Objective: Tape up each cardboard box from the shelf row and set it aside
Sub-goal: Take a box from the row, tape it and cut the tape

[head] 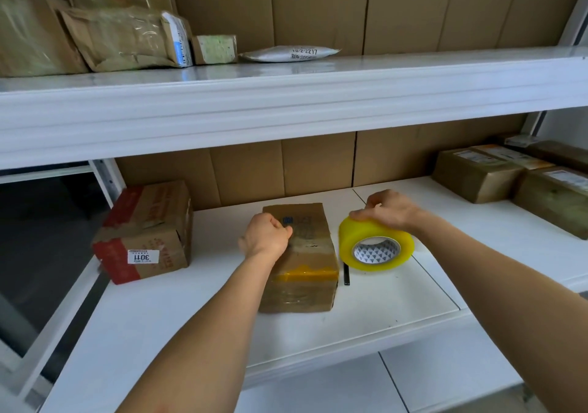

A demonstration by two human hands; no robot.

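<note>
The small box (299, 256) lies mid-shelf, left hand (265, 237) curled on its top. At its three o'clock, the right hand (386, 209) grips the tape roll (375, 243). Box looks light, stiff; hold its sides.

box (305, 272): brown, yellow-taped, flat on shelf | tape roll (375, 247): yellow, just right

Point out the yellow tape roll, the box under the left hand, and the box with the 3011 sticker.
yellow tape roll (375, 247), head view, on its yellow outer wrap.
box under the left hand (302, 272), head view, on its taped top.
box with the 3011 sticker (149, 221), head view, on its front face.
</note>
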